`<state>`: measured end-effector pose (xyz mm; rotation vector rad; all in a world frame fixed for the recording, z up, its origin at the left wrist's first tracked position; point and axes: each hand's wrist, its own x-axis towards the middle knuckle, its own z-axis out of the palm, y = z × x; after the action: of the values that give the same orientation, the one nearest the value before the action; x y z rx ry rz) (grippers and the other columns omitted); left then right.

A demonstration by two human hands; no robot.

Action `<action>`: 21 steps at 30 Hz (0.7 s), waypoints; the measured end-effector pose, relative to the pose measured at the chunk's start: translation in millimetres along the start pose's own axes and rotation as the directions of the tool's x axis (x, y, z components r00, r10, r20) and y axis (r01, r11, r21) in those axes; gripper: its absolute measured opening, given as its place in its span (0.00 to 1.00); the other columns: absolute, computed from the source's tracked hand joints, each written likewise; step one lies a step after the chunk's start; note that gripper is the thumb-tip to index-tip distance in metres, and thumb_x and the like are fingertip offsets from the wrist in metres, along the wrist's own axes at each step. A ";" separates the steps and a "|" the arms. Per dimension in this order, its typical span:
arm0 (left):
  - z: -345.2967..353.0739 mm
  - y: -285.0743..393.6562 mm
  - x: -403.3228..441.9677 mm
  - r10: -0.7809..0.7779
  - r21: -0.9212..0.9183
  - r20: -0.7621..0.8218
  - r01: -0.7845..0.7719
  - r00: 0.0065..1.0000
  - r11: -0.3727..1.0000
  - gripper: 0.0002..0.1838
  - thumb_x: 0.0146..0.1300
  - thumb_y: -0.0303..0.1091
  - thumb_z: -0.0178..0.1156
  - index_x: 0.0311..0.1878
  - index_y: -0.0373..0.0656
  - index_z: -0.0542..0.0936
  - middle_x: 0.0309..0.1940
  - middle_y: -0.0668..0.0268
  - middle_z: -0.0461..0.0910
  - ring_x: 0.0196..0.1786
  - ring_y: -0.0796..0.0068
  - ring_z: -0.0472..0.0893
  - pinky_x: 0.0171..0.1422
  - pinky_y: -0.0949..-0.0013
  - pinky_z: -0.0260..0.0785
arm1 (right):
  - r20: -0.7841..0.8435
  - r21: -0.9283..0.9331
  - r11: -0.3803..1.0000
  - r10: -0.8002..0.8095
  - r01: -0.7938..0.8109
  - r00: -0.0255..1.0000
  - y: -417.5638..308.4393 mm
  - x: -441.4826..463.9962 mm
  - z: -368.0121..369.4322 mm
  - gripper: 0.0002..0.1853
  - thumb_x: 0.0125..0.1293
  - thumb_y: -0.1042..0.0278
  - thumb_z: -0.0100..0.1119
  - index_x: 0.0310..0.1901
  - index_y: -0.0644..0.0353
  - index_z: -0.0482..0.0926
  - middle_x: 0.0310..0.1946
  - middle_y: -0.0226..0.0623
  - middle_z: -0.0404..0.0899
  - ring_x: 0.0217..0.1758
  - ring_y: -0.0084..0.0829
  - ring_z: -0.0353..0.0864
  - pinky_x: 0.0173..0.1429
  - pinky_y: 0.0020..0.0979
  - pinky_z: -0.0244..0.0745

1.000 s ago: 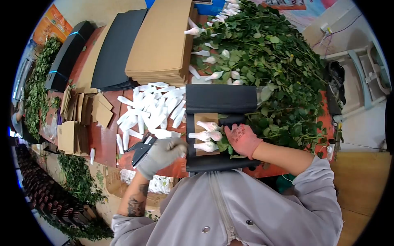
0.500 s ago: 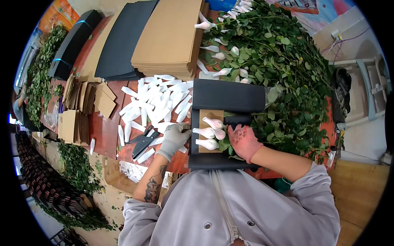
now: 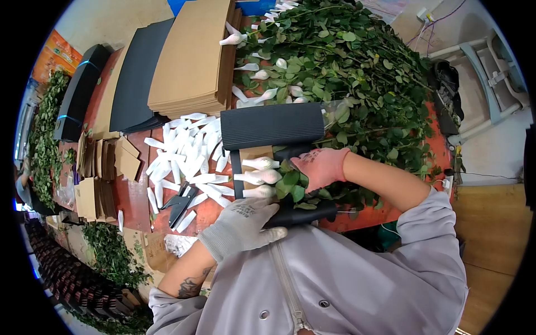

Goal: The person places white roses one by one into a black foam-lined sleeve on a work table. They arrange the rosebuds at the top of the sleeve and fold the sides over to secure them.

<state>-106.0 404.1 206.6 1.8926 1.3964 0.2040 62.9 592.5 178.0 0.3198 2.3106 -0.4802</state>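
Note:
Several rose heads in white foam nets [image 3: 259, 177] lie side by side on a brown cardboard piece [image 3: 255, 152] over a black corrugated sheet [image 3: 304, 215]. My left hand [image 3: 243, 223], in a grey glove, is at the sheet's near left edge, its thumb and fingers either side of the raised flap. My right hand [image 3: 322, 169], in a pink glove, curls over the leafy rose stems [image 3: 290, 187] just right of the heads; its fingertips are partly hidden. The sheet's far part [image 3: 272, 125] stands folded up behind the roses.
Loose white foam nets [image 3: 187, 151] and a black stapler [image 3: 181, 204] lie to the left. Cardboard stacks [image 3: 192, 56] and black sheets [image 3: 142, 75] stand behind. A large heap of leafy roses [image 3: 368, 84] covers the right of the red table [image 3: 131, 198].
My left hand has moved nearer my body, to the flap's near edge, which now curls up. My right hand has shifted up onto the stems. The camera view has turned slightly.

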 end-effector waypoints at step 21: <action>-17.7 -32.7 29.5 -0.018 0.279 -0.351 0.123 0.936 0.952 0.23 0.47 0.43 0.64 0.49 0.48 0.79 0.43 0.64 0.76 0.47 0.62 0.75 0.53 0.60 0.66 | -0.651 -0.660 0.526 -0.044 -0.536 0.758 -5.8 -4.9 78.3 0.36 0.60 0.40 0.43 0.64 0.57 0.61 0.63 0.49 0.61 0.64 0.50 0.59 0.67 0.49 0.51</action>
<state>-128.5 441.9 188.9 2.1192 1.8146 0.3175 112.8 553.2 131.6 0.3674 2.7059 1.0588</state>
